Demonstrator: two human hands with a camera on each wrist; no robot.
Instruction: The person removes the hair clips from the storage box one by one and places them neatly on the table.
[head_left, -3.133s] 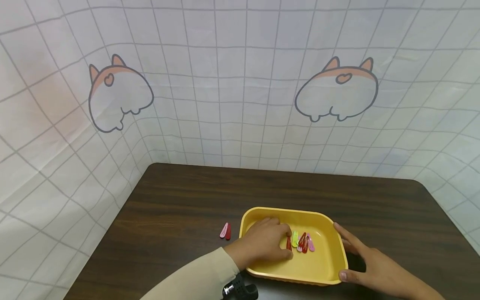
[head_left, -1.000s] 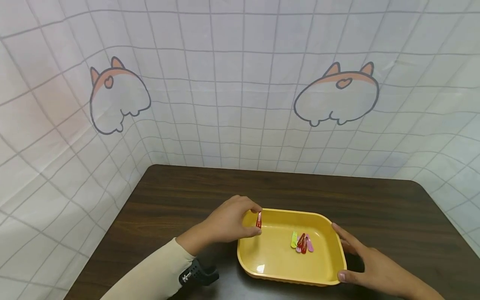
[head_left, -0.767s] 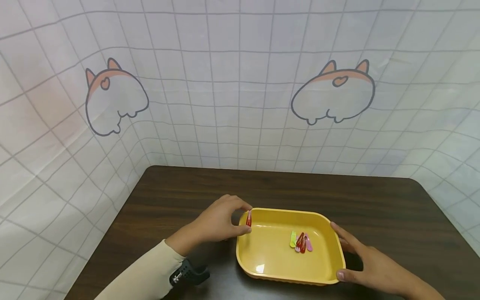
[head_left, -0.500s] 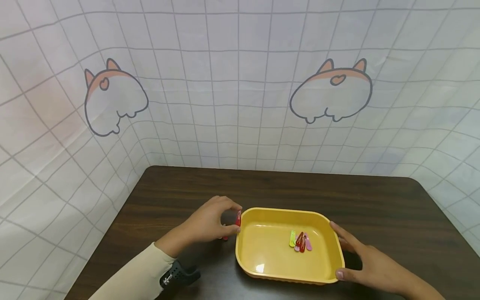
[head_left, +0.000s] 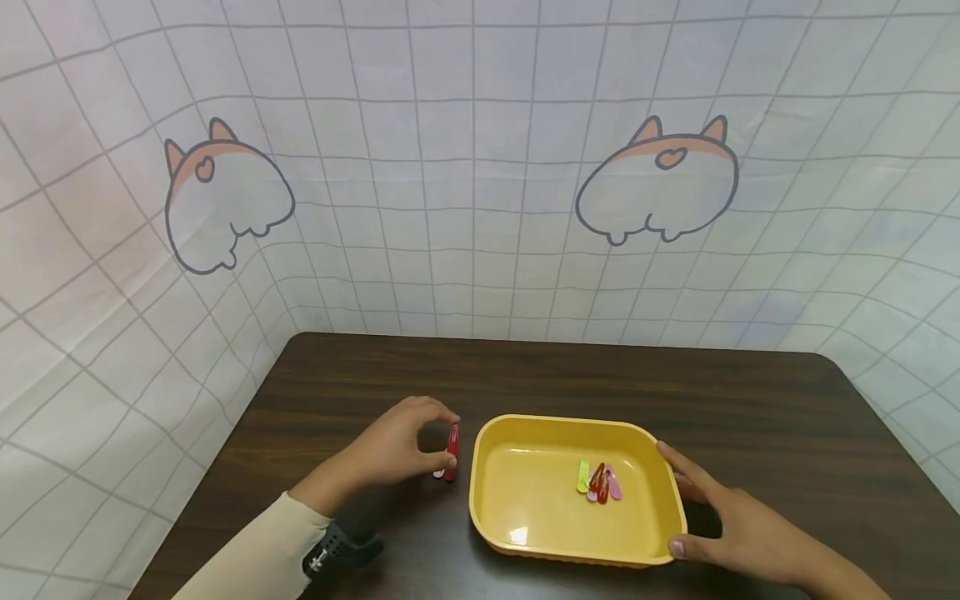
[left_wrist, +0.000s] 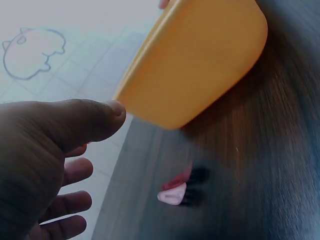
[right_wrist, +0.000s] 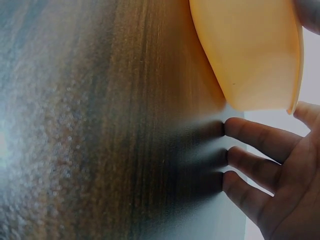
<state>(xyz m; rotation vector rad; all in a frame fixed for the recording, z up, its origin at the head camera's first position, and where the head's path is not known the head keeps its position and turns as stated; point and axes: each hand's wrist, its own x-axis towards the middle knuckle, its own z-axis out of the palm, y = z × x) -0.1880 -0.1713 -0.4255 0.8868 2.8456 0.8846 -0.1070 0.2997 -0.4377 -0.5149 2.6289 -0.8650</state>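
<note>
My left hand (head_left: 386, 446) pinches a red snap hair clip (head_left: 453, 438) upright between thumb and fingertips, left of the yellow plastic basin (head_left: 491, 529). In the left wrist view the thumb hides most of it. Just below that hand, a pink hair clip (left_wrist: 172, 195) and another red one (left_wrist: 179, 179) lie side by side on the table. Several more clips lie in a small pile inside the basin: a lime green clip (head_left: 582, 476), red clips (head_left: 603, 487) and pink clips (head_left: 614, 483). My right hand (head_left: 742, 529) touches the basin's right end with thumb and forefinger, fingers spread.
The dark wooden table (head_left: 360, 367) runs back to a white gridded curtain (head_left: 480, 208) with drawn corgi rears, which also hangs at both sides. A dark strapped device (head_left: 337, 546) sits on the left wrist.
My left hand has taken a red clip from the basin's pile and carried it left over the rim, to above the pair on the table. The right hand stays at the basin.
</note>
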